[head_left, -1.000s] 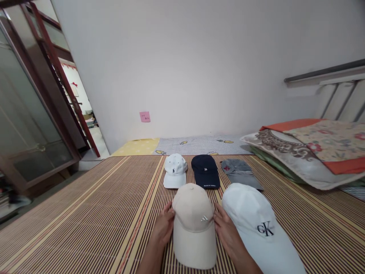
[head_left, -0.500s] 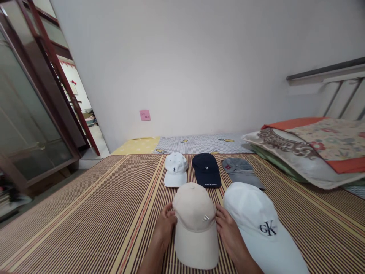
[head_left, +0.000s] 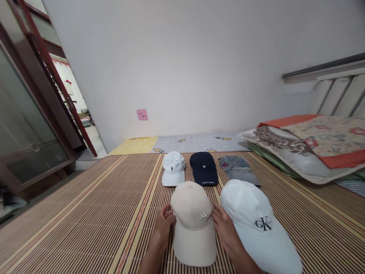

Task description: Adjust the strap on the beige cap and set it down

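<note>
A beige baseball cap [head_left: 192, 213] sits on the striped mat at the front, its brim towards me. My left hand [head_left: 163, 225] grips the left side of its crown, with the fingertips partly behind the edge. On the opposite side, my right hand [head_left: 224, 225] holds the crown, its fingers bent against the cloth. Just right of that hand lies a big white cap [head_left: 248, 205] with dark letters on it. Behind them a small white cap [head_left: 173, 166], a navy cap [head_left: 204, 167] and a grey cap [head_left: 238, 167] form a row.
The striped mat [head_left: 94, 213] covers the bed. Stacked pillows [head_left: 285, 152] lie at the right, near a white bed rail [head_left: 336, 93]. A pink note [head_left: 142, 114] is stuck to the wall behind. On the left stand a glass-paned door [head_left: 25, 125] and an open doorway.
The view has shifted slightly, so everything appears a little further left. Both hands stay at the sides of the beige cap, and no cap has visibly moved on the mat.
</note>
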A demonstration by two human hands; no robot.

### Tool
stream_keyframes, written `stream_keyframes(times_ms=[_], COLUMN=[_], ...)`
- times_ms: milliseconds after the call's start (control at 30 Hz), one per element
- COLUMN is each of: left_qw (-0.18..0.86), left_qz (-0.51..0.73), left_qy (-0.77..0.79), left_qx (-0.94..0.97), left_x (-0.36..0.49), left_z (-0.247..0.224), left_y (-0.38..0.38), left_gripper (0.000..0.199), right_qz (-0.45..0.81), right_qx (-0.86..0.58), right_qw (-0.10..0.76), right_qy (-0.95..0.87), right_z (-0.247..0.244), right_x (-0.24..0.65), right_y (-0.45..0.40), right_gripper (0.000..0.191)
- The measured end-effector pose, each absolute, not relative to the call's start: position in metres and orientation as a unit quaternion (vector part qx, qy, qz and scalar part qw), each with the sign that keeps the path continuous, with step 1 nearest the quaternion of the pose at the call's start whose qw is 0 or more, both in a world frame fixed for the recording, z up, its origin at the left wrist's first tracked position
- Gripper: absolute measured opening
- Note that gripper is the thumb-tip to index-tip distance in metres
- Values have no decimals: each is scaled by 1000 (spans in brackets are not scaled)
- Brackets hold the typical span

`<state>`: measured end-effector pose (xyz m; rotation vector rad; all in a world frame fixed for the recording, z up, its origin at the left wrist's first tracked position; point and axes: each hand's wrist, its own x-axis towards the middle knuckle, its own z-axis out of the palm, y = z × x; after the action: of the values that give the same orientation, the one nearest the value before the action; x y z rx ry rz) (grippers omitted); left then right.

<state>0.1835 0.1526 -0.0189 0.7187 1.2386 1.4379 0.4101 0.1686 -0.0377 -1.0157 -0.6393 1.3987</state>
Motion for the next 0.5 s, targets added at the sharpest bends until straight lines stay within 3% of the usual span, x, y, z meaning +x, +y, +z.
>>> stream_keyframes(times_ms=[500], left_qw=[508], left_qz=[600], left_qy=[531], left_qx=[315], left_x=[183], left_z=[-15], left_y=[148], left_gripper=[69], right_qz=[565], right_qx=[-464], right_qw=[604], right_qy=[-318], right_z=[-49], right_x=[415], right_y=[175], right_gripper=[76])
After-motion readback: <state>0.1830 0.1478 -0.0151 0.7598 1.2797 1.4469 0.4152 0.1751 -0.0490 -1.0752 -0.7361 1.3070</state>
